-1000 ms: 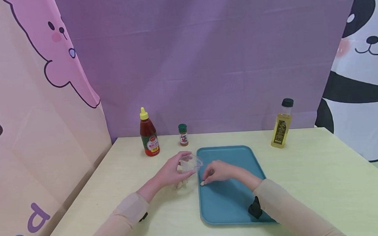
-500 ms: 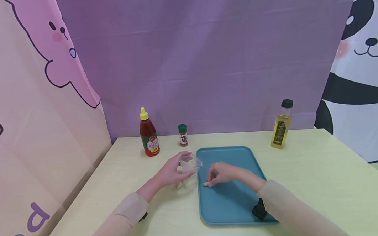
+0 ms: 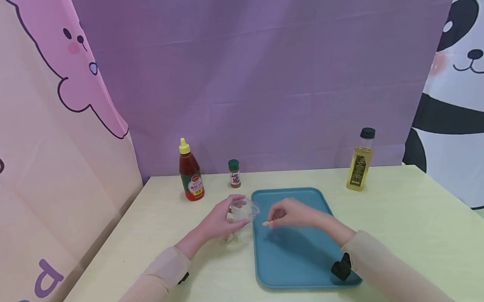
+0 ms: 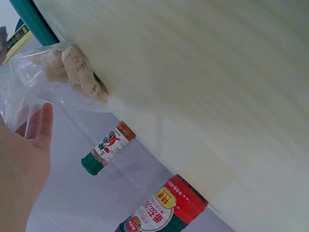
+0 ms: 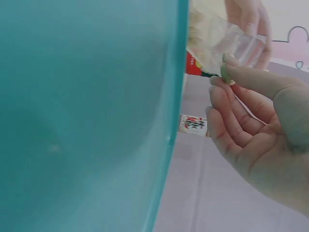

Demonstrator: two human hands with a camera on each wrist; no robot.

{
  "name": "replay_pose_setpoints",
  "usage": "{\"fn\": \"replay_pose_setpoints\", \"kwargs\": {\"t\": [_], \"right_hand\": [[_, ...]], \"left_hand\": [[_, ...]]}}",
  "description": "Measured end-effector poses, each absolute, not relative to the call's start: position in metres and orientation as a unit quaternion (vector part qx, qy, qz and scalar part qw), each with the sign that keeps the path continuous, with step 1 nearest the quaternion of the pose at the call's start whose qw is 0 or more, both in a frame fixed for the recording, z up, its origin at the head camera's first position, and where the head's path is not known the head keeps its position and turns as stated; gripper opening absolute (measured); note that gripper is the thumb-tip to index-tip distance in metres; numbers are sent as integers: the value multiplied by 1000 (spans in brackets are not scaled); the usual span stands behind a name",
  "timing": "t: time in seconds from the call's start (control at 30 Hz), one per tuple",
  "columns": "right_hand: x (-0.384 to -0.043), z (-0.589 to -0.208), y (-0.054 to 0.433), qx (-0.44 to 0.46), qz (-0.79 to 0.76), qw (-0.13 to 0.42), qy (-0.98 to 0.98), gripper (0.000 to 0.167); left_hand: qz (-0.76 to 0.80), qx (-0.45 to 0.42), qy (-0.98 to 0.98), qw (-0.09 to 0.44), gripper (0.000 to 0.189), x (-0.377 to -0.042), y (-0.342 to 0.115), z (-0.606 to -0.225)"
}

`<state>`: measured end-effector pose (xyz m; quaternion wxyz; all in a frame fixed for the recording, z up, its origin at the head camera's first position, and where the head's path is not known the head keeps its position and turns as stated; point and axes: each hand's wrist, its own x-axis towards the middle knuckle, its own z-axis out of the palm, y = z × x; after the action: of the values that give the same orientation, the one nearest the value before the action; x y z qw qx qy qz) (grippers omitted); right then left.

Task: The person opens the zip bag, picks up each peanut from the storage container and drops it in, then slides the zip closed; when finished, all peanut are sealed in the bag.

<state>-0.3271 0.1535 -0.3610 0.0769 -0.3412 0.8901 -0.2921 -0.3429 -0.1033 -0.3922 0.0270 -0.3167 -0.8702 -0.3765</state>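
My left hand (image 3: 222,218) holds a clear plastic bag (image 3: 245,209) by its spread mouth, just left of the blue tray (image 3: 301,266). Lumpy tan pieces that look like peanuts in their shells (image 4: 72,58) sit in the bag's lower part, as the left wrist view shows. Over the tray's left side, my right hand (image 3: 293,212) pinches one small pale piece (image 3: 266,223), like a peanut, between thumb and fingertips. In the right wrist view this piece (image 5: 227,75) is partly covered by the thumb.
A ketchup bottle (image 3: 192,176) and a small green-capped spice jar (image 3: 234,173) stand at the back left. An oil bottle (image 3: 359,165) is at the back right. Behind the table (image 3: 394,234) hangs a purple cloth (image 3: 263,86).
My right hand has lifted off the tray with the small piece and shifted slightly right. The left hand and the bag have hardly moved.
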Motion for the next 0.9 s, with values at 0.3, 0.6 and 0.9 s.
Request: {"fn": "replay_pose_setpoints", "kwargs": {"t": [0.3, 0.6, 0.9], "right_hand": [[-321, -343, 147, -337, -314, 29, 887, 16], [-323, -338, 130, -357, -341, -20, 870, 16], [-328, -343, 118, -354, -332, -41, 873, 15]], "left_hand": [[-379, -314, -871, 20, 68, -343, -103, -391], [-379, -320, -868, 25, 69, -344, -104, -393], [-376, -328, -866, 31, 70, -344, -104, -393]]}}
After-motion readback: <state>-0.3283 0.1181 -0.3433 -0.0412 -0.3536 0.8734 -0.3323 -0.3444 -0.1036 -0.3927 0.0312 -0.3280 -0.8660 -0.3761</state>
